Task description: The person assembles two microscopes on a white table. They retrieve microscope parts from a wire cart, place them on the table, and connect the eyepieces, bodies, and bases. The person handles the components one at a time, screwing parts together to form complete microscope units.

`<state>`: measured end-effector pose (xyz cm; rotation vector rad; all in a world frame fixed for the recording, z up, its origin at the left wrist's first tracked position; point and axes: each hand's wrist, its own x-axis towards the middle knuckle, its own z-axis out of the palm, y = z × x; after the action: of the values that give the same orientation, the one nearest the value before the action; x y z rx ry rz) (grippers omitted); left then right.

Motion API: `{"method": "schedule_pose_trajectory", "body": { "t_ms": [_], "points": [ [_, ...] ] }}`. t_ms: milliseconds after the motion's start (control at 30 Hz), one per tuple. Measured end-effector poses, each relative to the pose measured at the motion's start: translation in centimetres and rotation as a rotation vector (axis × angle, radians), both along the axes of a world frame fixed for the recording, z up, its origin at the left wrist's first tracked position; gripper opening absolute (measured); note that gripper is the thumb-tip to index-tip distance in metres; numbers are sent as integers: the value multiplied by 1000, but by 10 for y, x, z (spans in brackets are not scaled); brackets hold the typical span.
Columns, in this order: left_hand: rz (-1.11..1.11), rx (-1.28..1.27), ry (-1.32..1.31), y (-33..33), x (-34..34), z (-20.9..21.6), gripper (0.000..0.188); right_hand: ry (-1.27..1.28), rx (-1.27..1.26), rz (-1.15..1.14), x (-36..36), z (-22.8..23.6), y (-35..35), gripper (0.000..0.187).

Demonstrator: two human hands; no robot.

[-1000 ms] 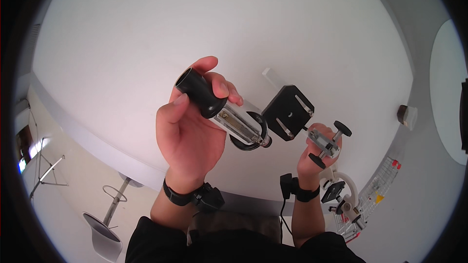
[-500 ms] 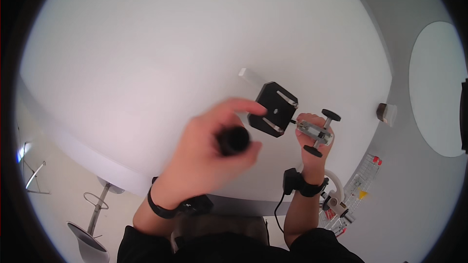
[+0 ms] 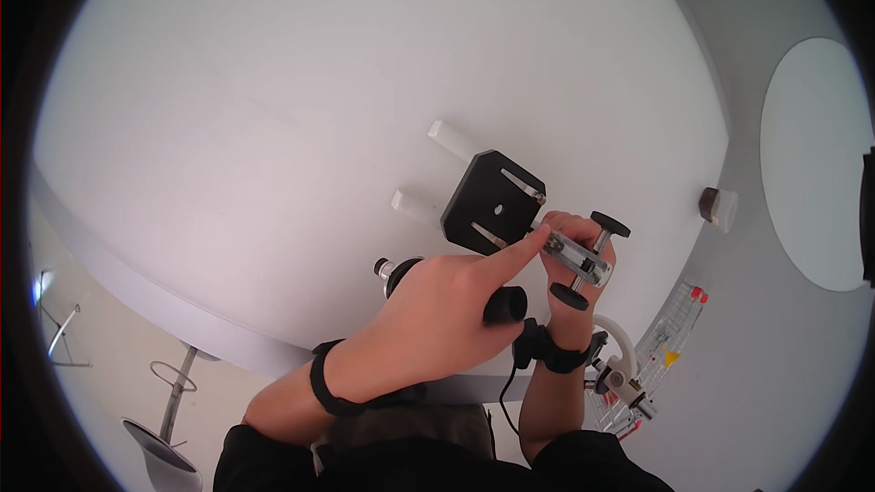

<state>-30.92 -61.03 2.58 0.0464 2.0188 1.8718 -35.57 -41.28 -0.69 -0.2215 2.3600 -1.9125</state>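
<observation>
A broad white tabletop (image 3: 228, 118) fills most of the view, with a white oval surface (image 3: 816, 164) near the right edge. At lower left stands a chair with a pale shell seat (image 3: 164, 456); at lower right, a wire basket (image 3: 685, 310) with red corners lies next to a white microscope (image 3: 620, 378), partly hidden by the right forearm. Over the near part of the tabletop, the left hand (image 3: 447, 310) is curled around a microscope tube, its black eyepiece end (image 3: 507, 304) showing by the thumb and its metal-ringed lower end (image 3: 386, 271) emerging on the far side; the index finger reaches out to the clear-sided focusing block (image 3: 579, 258), though whether it touches cannot be told. The right hand (image 3: 567, 230) is bent behind that block, fingers closed about it, with a round black focus knob (image 3: 611, 223) at either end of its crosswise shaft. Joined to the block is a black microscope stage (image 3: 488, 219), tilted, with two metal clips and a small central hole. Two pale bars (image 3: 453, 139) show beyond the stage's left edge. The smallest is a yellow piece (image 3: 673, 358) at the basket.
</observation>
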Motion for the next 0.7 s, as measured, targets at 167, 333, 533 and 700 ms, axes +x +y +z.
{"method": "schedule_pose_trajectory", "body": {
  "t_ms": [167, 333, 533, 700],
  "points": [
    [-5, 22, -16, 2, 3, 2, 81, 17, -42, -26, 3, -5, 1, 21],
    [30, 48, -17, 3, 6, 0, 79, 36, -46, -20, 2, -6, 2, 20],
    [96, 165, -119, 1, 7, -5, 78, -15, -98, -41, 3, -7, 3, 19],
    [55, 114, -127, 3, 9, -12, 79, 56, -17, -35, 5, -12, 8, 22]
  ]
}}
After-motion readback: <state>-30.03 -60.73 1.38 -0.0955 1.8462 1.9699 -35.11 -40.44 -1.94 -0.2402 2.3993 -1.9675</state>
